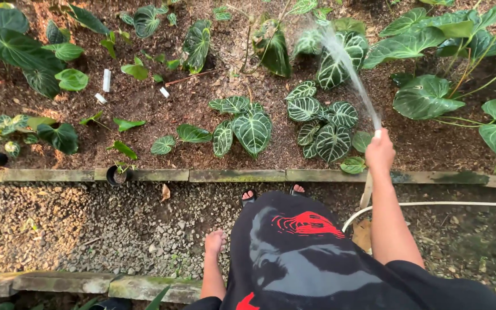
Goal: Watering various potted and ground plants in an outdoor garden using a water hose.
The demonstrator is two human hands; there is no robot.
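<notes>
View: A head camera looked straight down over a person in a black shirt with a red print, standing on a gravel path (87, 224) beside a planted garden bed.

Landmark: A line of flat, mossy stone edging (236, 175) ran across the frame, parting the gravel from the soil; every place below is given against it.

Right hand: The right hand (380, 152) reached out just past the edging and over the bed, fingers closed around the end of a white hose (431, 204).

Hose: It ran along the gravel on the near side of the edging, off to the right edge, and curved up under the right forearm into the fist.

Water: A thin white spray (348, 69) left the fist and arced up and to the left, far beyond the edging, falling among dark heart-shaped leaves with pale veins (322, 123).

Left hand: The left hand (214, 242) hung low at the person's side, on the near side of the edging and above the gravel, holding nothing, fingers loosely curled.

Feet: Toes in dark sandals (248, 196) showed just short of the edging.

Other things: A small black pot (117, 175) sat against the edging, left of the feet. White plant tags (106, 80) stood in the soil well beyond the edging, on the left.
</notes>
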